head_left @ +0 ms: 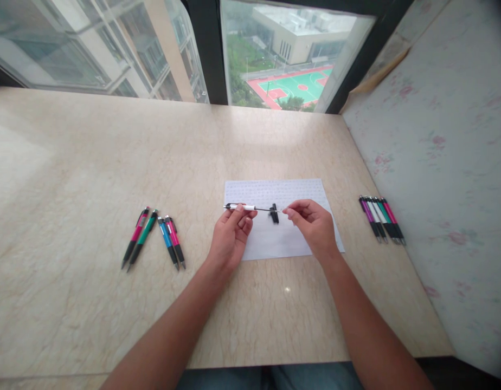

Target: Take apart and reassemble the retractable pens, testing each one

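My left hand (230,235) is closed around the white barrel (247,207) of a ballpoint pen, its clicker end pointing left. A thin dark refill (263,209) sticks out of the barrel to the right. At its far end, the thumb and fingertips of my right hand (313,225) are pinched together; whether a spring sits on the tip is too small to tell. Below the refill, black pen parts (274,215), apparently the grip and tip, lie on a sheet of paper (281,246) with rows of faint print.
To the left on the stone-patterned counter (91,162) lie a pink pen (135,236), a green pen (143,238), a blue pen (168,242) and another pink pen (175,241). Several pens (380,219) are lined up at right beside the floral wall (441,179). Windows (291,59) stand behind.
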{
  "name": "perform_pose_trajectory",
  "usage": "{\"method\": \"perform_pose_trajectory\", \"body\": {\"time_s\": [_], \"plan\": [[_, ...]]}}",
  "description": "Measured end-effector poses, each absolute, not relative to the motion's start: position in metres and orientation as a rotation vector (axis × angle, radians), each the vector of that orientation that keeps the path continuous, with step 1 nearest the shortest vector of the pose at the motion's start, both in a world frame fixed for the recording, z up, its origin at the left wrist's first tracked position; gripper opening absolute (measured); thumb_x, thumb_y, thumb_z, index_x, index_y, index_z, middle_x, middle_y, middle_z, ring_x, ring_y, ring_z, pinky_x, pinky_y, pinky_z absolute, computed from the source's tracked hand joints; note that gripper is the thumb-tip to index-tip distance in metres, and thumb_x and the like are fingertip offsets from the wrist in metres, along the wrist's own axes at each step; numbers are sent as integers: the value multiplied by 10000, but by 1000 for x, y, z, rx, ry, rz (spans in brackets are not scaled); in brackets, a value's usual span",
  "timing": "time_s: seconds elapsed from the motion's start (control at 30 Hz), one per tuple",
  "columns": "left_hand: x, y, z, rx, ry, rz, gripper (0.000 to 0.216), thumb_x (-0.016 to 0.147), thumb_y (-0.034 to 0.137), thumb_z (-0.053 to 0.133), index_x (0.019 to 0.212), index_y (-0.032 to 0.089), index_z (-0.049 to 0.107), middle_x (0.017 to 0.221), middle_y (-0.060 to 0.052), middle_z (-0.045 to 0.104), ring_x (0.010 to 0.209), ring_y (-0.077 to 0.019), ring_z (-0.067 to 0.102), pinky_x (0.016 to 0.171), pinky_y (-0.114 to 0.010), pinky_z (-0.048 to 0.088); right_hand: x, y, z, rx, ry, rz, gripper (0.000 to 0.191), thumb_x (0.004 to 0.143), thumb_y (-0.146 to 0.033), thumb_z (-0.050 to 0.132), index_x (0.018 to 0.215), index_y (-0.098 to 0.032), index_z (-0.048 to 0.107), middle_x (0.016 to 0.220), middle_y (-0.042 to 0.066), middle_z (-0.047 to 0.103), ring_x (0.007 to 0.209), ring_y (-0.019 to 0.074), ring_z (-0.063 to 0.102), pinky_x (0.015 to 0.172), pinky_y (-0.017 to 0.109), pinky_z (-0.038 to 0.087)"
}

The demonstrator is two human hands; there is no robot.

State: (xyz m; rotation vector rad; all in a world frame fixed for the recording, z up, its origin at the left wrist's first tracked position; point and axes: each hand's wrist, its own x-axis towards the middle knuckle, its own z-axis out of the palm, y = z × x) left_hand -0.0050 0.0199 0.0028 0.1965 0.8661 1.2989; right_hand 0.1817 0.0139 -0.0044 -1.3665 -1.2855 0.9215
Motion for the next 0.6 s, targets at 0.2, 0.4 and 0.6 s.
{"method": "perform_pose_trajectory", "body": {"time_s": [0.2, 0.4, 0.6], "plan": [[-5, 19, 2, 194, 873, 1308, 98, 808, 169, 727, 860, 130, 653, 847, -41, 685, 777, -93, 687, 613, -115, 533, 178, 10, 1, -1310, -1242, 929, 157, 815, -348, 705, 867, -208, 655, 834, 47, 730, 770, 172, 694, 697, 322, 571], [-3, 19, 1, 194, 870, 1310, 87, 816, 165, 716, 866, 123, 659, 856, -46, 686, 786, -98, 690, 622, -118, 534, 178, 10, 3, -1296, -1248, 921, 142, 811, -330, 716, 860, -207, 663, 832, 42, 724, 770, 168, 686, 710, 324, 565], [-4, 18, 2, 203, 873, 1312, 85, 817, 169, 715, 862, 125, 658, 861, -47, 689, 790, -99, 688, 629, -122, 529, 177, 8, 5, -1259, -1270, 891, 101, 820, -294, 710, 859, -211, 666, 827, 36, 715, 774, 169, 679, 706, 324, 560]]}}
